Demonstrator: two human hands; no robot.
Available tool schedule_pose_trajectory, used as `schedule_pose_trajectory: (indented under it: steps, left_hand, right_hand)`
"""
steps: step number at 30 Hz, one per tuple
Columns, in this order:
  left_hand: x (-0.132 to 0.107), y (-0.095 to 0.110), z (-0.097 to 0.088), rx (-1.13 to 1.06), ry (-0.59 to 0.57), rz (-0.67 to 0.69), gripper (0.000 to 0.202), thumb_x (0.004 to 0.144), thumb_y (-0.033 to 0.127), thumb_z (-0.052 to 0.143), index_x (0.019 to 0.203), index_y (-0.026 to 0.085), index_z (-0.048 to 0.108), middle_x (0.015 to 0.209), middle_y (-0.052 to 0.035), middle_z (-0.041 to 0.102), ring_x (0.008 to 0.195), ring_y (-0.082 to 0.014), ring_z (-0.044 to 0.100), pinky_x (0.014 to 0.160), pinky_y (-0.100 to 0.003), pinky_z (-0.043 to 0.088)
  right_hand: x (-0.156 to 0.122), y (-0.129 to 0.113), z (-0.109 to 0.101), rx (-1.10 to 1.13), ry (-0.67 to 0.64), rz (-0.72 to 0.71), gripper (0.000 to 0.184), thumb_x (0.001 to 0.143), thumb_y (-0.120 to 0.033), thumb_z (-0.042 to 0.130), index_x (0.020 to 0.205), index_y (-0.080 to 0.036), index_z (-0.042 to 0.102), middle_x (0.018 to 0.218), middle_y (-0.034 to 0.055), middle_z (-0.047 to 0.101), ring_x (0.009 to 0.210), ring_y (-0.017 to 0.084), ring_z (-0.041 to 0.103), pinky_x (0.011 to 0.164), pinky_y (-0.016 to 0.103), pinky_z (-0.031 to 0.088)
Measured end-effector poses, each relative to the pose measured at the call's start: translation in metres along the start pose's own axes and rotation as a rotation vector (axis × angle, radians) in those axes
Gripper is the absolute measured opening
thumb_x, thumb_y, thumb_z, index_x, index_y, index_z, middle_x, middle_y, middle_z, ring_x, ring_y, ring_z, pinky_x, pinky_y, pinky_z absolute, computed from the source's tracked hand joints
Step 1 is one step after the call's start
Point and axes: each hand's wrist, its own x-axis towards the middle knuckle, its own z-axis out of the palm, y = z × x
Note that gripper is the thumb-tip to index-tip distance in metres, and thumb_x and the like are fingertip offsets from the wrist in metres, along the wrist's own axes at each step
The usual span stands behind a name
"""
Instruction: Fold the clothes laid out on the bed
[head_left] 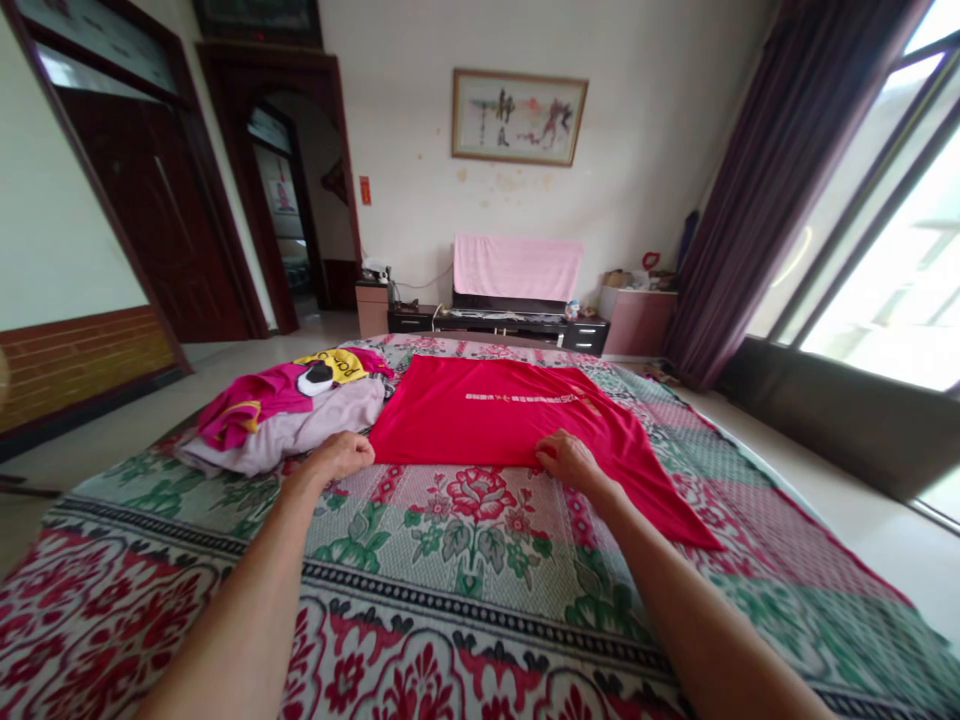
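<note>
A red T-shirt (457, 420) with a line of white print lies spread on the patterned cloth (375, 590). Its right part, likely a sleeve or side, slants out toward the near right. My left hand (349, 455) is closed at the shirt's near left corner, fingers pressed together on the fabric. Along the near edge, farther right, my right hand (566, 458) pinches the red cloth between thumb and fingers. The edge runs almost straight between both hands.
Left of the shirt lies a heap of clothes (285, 405) in magenta, yellow and pale pink. Beyond the cloth-covered surface stands a low black cabinet (495, 325) with a pink towel (517, 265) above it. A dark curtain (772, 190) hangs by the window at right.
</note>
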Motion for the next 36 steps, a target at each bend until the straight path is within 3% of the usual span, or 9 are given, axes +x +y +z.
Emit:
schedule_pose_trajectory:
  steps: [5,9,16,24,30,36]
  left_hand:
    - [0.008,-0.012,0.007,-0.188,0.087,0.034,0.027,0.065,0.041,0.049,0.07,0.018,0.062,0.054,0.0029,0.051,0.051,-0.0125,0.047,0.047,-0.022,0.033]
    - [0.01,-0.011,0.011,-0.241,0.134,-0.024,0.029,0.069,0.044,0.048,0.072,0.018,0.061,0.05,0.004,0.049,0.047,-0.0117,0.045,0.044,-0.022,0.032]
    - [0.008,0.003,0.015,-0.241,0.259,-0.148,0.032,0.072,0.044,0.049,0.082,0.018,0.066,0.05,0.0021,0.056,0.049,-0.0127,0.053,0.044,-0.02,0.034]
    - [0.006,0.01,0.016,-0.239,0.291,-0.157,0.037,0.074,0.042,0.046,0.089,0.016,0.068,0.055,-0.0001,0.061,0.046,-0.0129,0.051,0.042,-0.021,0.034]
    - [0.009,0.009,0.017,-0.255,0.322,-0.162,0.04,0.075,0.044,0.047,0.094,0.016,0.069,0.061,-0.0019,0.066,0.051,-0.0131,0.056,0.047,-0.021,0.038]
    - [0.013,0.001,0.017,-0.257,0.247,-0.159,0.043,0.078,0.038,0.047,0.107,0.016,0.068,0.069,-0.0036,0.069,0.049,-0.0122,0.052,0.043,-0.021,0.035]
  right_hand:
    - [0.004,0.003,0.007,0.014,0.04,0.051,0.021,0.085,-0.024,0.05,0.088,-0.02,0.07,0.089,0.0052,0.068,0.085,0.016,0.06,0.074,0.023,0.04]
    - [0.0,0.0,0.003,0.131,0.12,0.052,0.02,0.084,-0.021,0.049,0.089,-0.019,0.068,0.089,0.0054,0.068,0.081,0.015,0.061,0.074,0.024,0.042]
    - [-0.005,-0.019,0.003,0.302,0.182,-0.2,0.006,0.076,-0.02,0.058,0.078,-0.02,0.064,0.086,0.004,0.067,0.084,0.017,0.06,0.078,0.027,0.045]
    - [-0.005,-0.026,0.013,0.2,0.2,-0.328,0.011,0.077,-0.016,0.061,0.085,-0.02,0.068,0.093,0.0049,0.066,0.087,0.017,0.058,0.082,0.028,0.042]
    - [-0.003,-0.03,0.015,0.11,0.168,-0.321,0.013,0.084,-0.02,0.056,0.086,-0.021,0.069,0.094,0.0045,0.066,0.088,0.016,0.057,0.083,0.028,0.039]
    - [-0.005,-0.037,0.01,0.066,0.145,-0.301,0.019,0.09,-0.02,0.048,0.081,-0.019,0.065,0.082,0.0046,0.063,0.08,0.015,0.054,0.075,0.026,0.037]
